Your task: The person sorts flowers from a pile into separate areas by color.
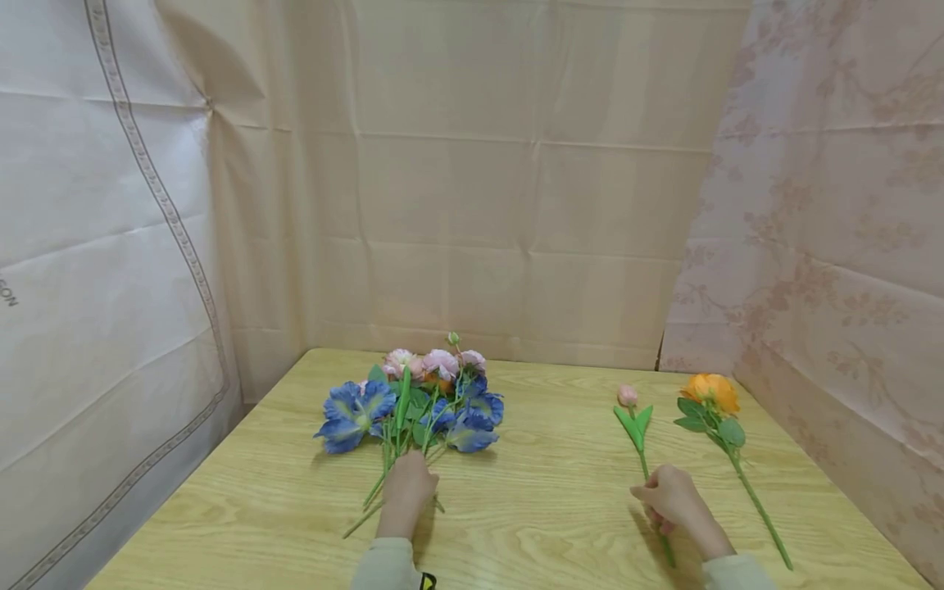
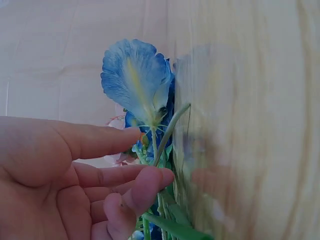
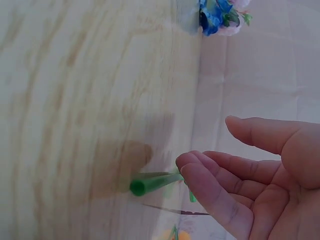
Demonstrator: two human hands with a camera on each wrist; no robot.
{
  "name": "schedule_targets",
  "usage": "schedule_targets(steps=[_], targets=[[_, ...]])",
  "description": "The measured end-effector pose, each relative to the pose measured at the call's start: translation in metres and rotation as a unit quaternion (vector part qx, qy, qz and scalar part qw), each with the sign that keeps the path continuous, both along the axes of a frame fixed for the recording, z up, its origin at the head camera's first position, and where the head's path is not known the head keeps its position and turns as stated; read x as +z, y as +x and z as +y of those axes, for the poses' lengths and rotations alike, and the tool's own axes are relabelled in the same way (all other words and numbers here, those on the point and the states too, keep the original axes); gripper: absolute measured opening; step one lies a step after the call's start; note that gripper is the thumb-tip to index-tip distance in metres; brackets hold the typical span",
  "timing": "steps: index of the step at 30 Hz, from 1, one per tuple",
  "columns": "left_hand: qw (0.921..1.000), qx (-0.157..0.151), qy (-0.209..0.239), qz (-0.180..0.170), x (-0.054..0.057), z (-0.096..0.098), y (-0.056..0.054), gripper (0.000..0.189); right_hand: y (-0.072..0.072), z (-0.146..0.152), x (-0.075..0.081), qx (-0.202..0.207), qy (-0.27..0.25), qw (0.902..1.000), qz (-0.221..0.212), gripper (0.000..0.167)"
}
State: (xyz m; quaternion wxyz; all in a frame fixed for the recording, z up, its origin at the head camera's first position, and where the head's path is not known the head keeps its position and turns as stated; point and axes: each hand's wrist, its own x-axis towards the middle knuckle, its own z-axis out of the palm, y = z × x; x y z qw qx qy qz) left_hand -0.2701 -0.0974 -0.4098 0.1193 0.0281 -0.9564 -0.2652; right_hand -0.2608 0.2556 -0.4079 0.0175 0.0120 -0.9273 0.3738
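My left hand (image 1: 410,485) is over the stems of a mixed bunch of artificial flowers. In the left wrist view its thumb stands apart from the bent fingers (image 2: 142,187), whose tips meet or overlap the green stems; a blue flower (image 2: 132,80) rises beyond them. Pale pink flowers (image 1: 440,364) lie at the back of the bunch. At the right, my right hand (image 1: 674,500) is at the stem of a pink tulip (image 1: 627,397). The right wrist view shows the thumb well away from loosely bent fingers, their tips beside the green stem end (image 3: 142,186); contact is unclear.
An orange flower (image 1: 710,395) with a long leafy stem lies right of the tulip. All the flowers are on a wood-grain table (image 1: 546,459). Beige cloth (image 1: 516,205) hangs behind it, with a patterned sheet (image 1: 833,229) on the right and a pale sheet on the left.
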Motion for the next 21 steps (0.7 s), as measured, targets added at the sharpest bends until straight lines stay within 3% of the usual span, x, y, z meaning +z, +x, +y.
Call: schedule_targets(steps=[4, 11, 14, 21], targets=[[1.0000, 0.002, -0.005, 0.008, -0.0016, 0.0001, -0.0010, 0.011, -0.0018, 0.0049, -0.0029, 0.027, -0.006, 0.9996, 0.000, 0.021], [0.9975, 0.023, -0.006, 0.066, -0.0056, -0.0004, -0.0024, 0.010, -0.0003, -0.0010, -0.0005, -0.012, 0.008, 0.9999, -0.003, 0.019], [0.9985, 0.031, 0.008, 0.045, -0.0052, -0.0011, -0.0040, 0.006, 0.0011, -0.0025, -0.0003, -0.016, 0.013, 0.9998, -0.005, 0.019], [0.9987, 0.041, 0.028, -0.012, -0.0060, -0.0022, -0.0075, 0.022, 0.0033, -0.0034, -0.0006, -0.019, 0.004, 0.9997, -0.014, 0.017]])
